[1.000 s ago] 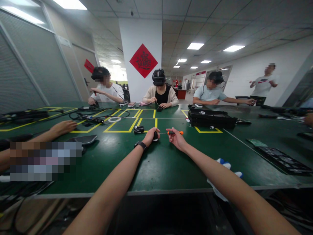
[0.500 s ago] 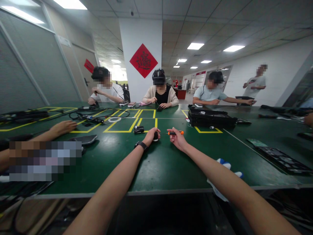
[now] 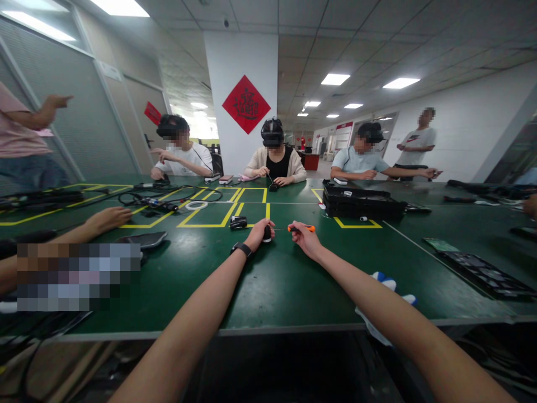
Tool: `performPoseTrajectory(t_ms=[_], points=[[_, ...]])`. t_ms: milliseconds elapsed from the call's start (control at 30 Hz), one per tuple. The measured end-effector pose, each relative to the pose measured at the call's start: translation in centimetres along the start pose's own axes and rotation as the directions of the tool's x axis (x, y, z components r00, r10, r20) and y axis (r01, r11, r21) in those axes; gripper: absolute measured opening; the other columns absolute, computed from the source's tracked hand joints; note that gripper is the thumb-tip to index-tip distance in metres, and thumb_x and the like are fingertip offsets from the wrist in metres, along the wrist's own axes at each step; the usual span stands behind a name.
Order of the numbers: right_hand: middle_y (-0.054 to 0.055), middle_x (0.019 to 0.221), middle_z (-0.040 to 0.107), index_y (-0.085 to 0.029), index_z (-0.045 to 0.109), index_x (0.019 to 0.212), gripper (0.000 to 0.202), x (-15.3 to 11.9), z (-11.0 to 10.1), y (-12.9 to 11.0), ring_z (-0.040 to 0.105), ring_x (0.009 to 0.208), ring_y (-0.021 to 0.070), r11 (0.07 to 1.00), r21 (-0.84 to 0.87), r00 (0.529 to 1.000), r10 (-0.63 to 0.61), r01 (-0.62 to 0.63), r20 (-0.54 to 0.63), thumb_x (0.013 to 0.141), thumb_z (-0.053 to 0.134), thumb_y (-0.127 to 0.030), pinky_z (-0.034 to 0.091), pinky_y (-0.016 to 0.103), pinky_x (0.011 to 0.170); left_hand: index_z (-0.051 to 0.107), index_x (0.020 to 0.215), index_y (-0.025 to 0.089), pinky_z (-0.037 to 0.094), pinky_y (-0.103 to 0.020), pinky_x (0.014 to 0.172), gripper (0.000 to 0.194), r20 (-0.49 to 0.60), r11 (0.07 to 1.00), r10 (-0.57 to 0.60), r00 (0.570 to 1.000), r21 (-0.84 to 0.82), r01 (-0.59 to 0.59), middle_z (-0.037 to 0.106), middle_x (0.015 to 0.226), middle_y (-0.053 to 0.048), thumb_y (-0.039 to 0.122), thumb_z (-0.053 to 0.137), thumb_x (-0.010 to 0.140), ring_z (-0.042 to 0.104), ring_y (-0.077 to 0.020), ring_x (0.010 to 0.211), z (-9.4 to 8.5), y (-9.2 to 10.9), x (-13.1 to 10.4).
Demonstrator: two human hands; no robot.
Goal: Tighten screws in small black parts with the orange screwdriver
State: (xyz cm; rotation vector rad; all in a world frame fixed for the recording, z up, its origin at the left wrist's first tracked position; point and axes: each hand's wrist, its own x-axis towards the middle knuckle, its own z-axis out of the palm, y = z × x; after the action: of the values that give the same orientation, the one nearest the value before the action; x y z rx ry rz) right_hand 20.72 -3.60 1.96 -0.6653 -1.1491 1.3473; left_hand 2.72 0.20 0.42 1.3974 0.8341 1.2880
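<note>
My left hand [image 3: 259, 235], with a dark watch [image 3: 242, 248] on its wrist, is closed around a small black object with a white end [image 3: 267, 233]. Fingers cover most of that object, so its kind is unclear. An orange and black screwdriver [image 3: 309, 228] lies in the closed fingers of my right hand [image 3: 304, 238]. Its thin shaft points left, toward the held object; whether the tip touches it cannot be made out. Just beyond my left hand, a small black device [image 3: 238, 222] rests on the green table [image 3: 289, 291].
A black case [image 3: 363, 201] stands at the right, with circuit boards [image 3: 482, 271] nearer me. Blue and white gloves [image 3: 384, 282] lie by my right forearm. Cables [image 3: 168, 201] spread over the left side, near a co-worker's hand [image 3: 109, 218]. Several co-workers sit or stand around.
My hands have stayed almost in place; more of the screwdriver's shaft shows. A person in pink has appeared at the far left. The standing person at the right has moved leftward.
</note>
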Motion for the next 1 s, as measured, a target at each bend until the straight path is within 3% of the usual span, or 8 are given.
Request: performPoseTrajectory(t_ms=[167, 400, 600, 733, 900, 1000], points=[[0.001, 0.061, 0.059, -0.016, 0.061, 0.079, 0.03, 0.2, -0.22, 0.39, 0.045, 0.047, 0.0061, 0.989, -0.145, 0.998, -0.045, 0.037, -0.054, 0.063, 0.061, -0.041, 0.033, 0.019, 0.043, 0.053, 0.081, 0.013, 0.043, -0.024, 0.051, 0.036, 0.001, 0.999, -0.008, 1.0, -0.031, 0.008, 0.054, 0.06, -0.002, 0.045, 0.038, 0.075, 0.053, -0.0106, 0.05, -0.05, -0.09, 0.07], [0.0, 0.067, 0.061, -0.017, 0.061, 0.074, 0.026, 0.44, -0.49, 0.61, 0.05, 0.054, 0.0077, 0.989, -0.14, 0.993, -0.062, 0.048, -0.1, 0.053, 0.07, -0.028, 0.037, 0.02, 0.048, 0.052, 0.08, 0.012, 0.043, -0.025, 0.051, 0.034, -0.024, 0.999, -0.019, 1.0, -0.044, 0.018, 0.055, 0.06, -0.002, 0.044, 0.039, 0.075, 0.053, -0.0102, 0.049, 0.04, 0.17, -0.02], [0.002, 0.089, 0.063, -0.018, 0.059, 0.066, 0.023, 0.41, -0.62, 0.34, 0.055, 0.074, 0.0126, 1.0, 0.02, 1.0, -0.025, 0.024, 0.011, 0.046, 0.07, -0.013, 0.038, 0.021, 0.054, 0.052, 0.08, 0.013, 0.043, -0.025, 0.05, 0.035, -0.006, 0.998, -0.017, 1.0, -0.068, 0.017, 0.054, 0.06, -0.002, 0.045, 0.04, 0.075, 0.053, -0.0107, 0.05, -0.11, -0.13, 0.12], [0.001, 0.094, 0.06, -0.018, 0.059, 0.065, 0.016, 0.14, -0.37, 0.11, 0.053, 0.076, 0.0108, 1.0, -0.012, 0.999, -0.012, 0.013, 0.039, 0.052, 0.069, -0.019, 0.038, 0.02, 0.055, 0.052, 0.08, 0.012, 0.043, -0.025, 0.05, 0.035, -0.013, 0.998, -0.016, 1.0, -0.061, 0.016, 0.054, 0.06, -0.002, 0.045, 0.04, 0.075, 0.053, -0.0106, 0.049, -0.03, -0.13, 0.08], [0.001, 0.077, 0.06, -0.018, 0.062, 0.072, 0.021, 0.15, 0.05, -0.01, 0.048, 0.057, 0.006, 0.994, -0.104, 0.999, -0.026, 0.022, -0.032, 0.061, 0.064, -0.035, 0.031, 0.017, 0.043, 0.053, 0.079, 0.012, 0.043, -0.025, 0.05, 0.035, -0.004, 1.0, -0.011, 1.0, -0.029, 0.011, 0.055, 0.06, -0.003, 0.044, 0.039, 0.075, 0.053, -0.0108, 0.049, 0.15, 0.15, -0.06], [-0.001, 0.067, 0.058, -0.018, 0.062, 0.079, 0.024, 0.26, -0.04, -0.02, 0.047, 0.053, 0.0057, 0.994, -0.105, 0.999, -0.028, 0.026, -0.015, 0.061, 0.064, -0.034, 0.032, 0.018, 0.044, 0.053, 0.079, 0.012, 0.043, -0.024, 0.05, 0.035, -0.001, 1.0, -0.003, 1.0, -0.02, 0.003, 0.055, 0.061, -0.003, 0.044, 0.039, 0.075, 0.053, -0.0109, 0.05, 0.18, 0.22, -0.15]])
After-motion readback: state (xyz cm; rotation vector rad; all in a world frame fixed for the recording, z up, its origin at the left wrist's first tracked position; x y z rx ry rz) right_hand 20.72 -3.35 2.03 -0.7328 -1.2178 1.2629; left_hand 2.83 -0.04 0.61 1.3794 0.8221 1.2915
